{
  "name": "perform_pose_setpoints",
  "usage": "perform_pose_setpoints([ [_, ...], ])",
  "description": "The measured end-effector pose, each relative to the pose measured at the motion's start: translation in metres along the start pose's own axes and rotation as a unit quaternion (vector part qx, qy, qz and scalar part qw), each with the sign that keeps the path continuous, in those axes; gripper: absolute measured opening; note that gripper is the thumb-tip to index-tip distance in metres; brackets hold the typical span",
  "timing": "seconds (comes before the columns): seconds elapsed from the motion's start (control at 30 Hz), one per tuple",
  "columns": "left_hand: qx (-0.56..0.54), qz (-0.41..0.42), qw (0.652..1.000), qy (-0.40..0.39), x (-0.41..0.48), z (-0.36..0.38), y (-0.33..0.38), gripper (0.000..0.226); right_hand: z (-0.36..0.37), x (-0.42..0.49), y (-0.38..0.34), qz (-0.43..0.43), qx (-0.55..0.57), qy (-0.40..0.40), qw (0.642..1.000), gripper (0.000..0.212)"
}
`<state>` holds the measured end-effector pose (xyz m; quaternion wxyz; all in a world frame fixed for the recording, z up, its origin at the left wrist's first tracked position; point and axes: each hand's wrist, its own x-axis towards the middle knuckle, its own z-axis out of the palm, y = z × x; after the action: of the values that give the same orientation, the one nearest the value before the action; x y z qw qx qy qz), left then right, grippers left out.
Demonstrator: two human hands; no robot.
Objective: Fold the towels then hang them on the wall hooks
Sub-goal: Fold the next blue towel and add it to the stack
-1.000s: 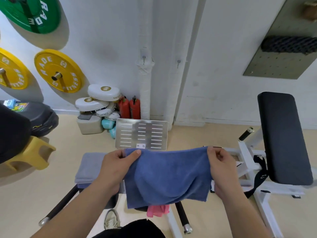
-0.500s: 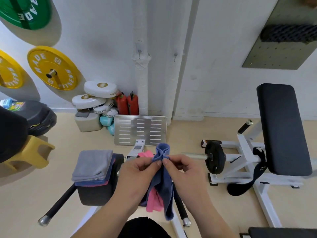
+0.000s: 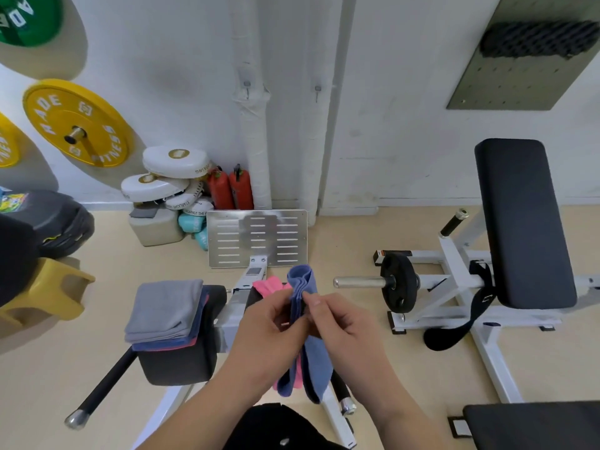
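Note:
A blue towel (image 3: 306, 319), folded in half, hangs in front of me with its fold at the top. My left hand (image 3: 264, 332) and my right hand (image 3: 344, 329) both pinch its upper part, close together. A pink towel (image 3: 268, 284) lies behind them on the machine, partly hidden. A stack of folded towels (image 3: 165, 310), grey on top with blue and pink edges under it, rests on a black pad at the left. Two wall hooks (image 3: 247, 86) (image 3: 317, 89) stick out of the white wall above, both bare.
A white exercise machine with a steel footplate (image 3: 256, 237) stands directly ahead. A black weight disc on a bar (image 3: 397, 282) and a black padded bench (image 3: 519, 222) are at the right. Yellow plates (image 3: 78, 123), white pads and red bottles line the left wall.
One second ago my hands held the blue towel spread wide. They came together and folded it in half; since then they have only shifted slightly on it.

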<state>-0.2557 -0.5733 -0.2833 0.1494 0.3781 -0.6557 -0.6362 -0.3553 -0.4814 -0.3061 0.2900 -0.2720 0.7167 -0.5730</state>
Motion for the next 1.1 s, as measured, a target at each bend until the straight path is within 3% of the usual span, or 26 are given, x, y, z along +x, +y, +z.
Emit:
perform_pose_setpoints([
  [0.1,0.011,0.010,0.999,0.029,0.007,-0.003,-0.003,0.017,0.000,-0.001,0.002,0.002,0.013,-0.017,1.000,0.038],
  [0.2,0.049,0.031,0.998,0.010,0.012,-0.012,-0.001,0.023,-0.009,0.004,0.005,0.030,-0.013,0.046,0.998,0.013],
  [0.27,0.031,0.029,0.998,-0.048,0.011,-0.023,0.006,0.026,-0.024,0.010,0.008,0.074,-0.012,0.065,0.995,0.030],
  [0.37,-0.100,0.030,0.986,-0.131,0.004,-0.035,0.026,0.019,-0.048,0.016,0.011,0.100,0.048,-0.085,0.990,0.038],
  [0.43,-0.161,0.040,0.980,-0.111,0.001,-0.039,0.039,0.019,-0.056,0.012,0.011,0.116,0.105,-0.161,0.974,0.046],
  [0.5,-0.098,0.066,0.993,-0.031,0.005,-0.043,0.043,0.019,-0.059,0.006,0.012,0.146,0.121,-0.190,0.963,0.063],
  [0.57,0.061,0.096,0.992,0.046,0.012,-0.048,0.039,0.021,-0.059,0.001,0.016,0.144,0.119,-0.211,0.959,0.057],
  [0.63,0.141,0.095,0.982,0.085,0.020,-0.051,0.030,0.020,-0.056,-0.004,0.018,0.141,0.133,-0.215,0.957,0.043],
  [0.77,0.149,0.035,0.985,0.083,0.033,-0.049,0.003,0.028,-0.043,-0.005,0.019,0.140,0.120,-0.115,0.976,0.028],
  [0.87,-0.020,-0.121,0.991,0.045,0.036,-0.041,-0.018,0.055,-0.036,-0.002,0.019,0.155,0.111,-0.024,0.981,0.027],
  [0.93,-0.131,-0.177,0.975,0.038,0.034,-0.038,-0.027,0.047,-0.036,0.001,0.021,0.172,0.122,0.023,0.977,0.022],
  [1.0,-0.158,-0.161,0.973,0.047,0.029,-0.038,-0.031,0.031,-0.037,0.004,0.024,0.196,0.126,0.078,0.969,0.029],
  [1.1,-0.053,-0.103,0.992,0.044,0.029,-0.043,-0.038,0.042,-0.042,0.005,0.029,0.220,0.148,0.137,0.955,0.043],
])
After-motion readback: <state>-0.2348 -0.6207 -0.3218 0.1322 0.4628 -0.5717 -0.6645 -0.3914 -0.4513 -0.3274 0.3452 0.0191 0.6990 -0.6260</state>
